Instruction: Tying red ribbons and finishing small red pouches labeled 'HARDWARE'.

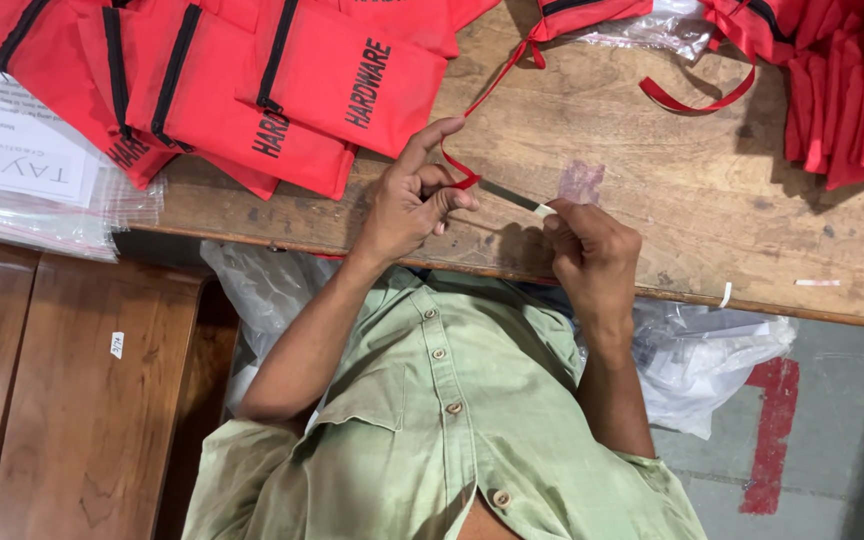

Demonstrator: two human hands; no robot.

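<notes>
The wooden desk (672,210) spreads beyond the fingers, with red zip pouches (252,90) heaped past the fingertips and clear plastic bags (712,350) hanging below the wrists (stacked paper sits off to one side). The left hand (407,200) pinches a thin red ribbon (462,178), limp and light, likely best gripped close to its end. The right hand (592,250) closes its fingers around a slim dark blade-like tool (510,195), stiff, narrow, probably sharp, held by its pale end.
</notes>
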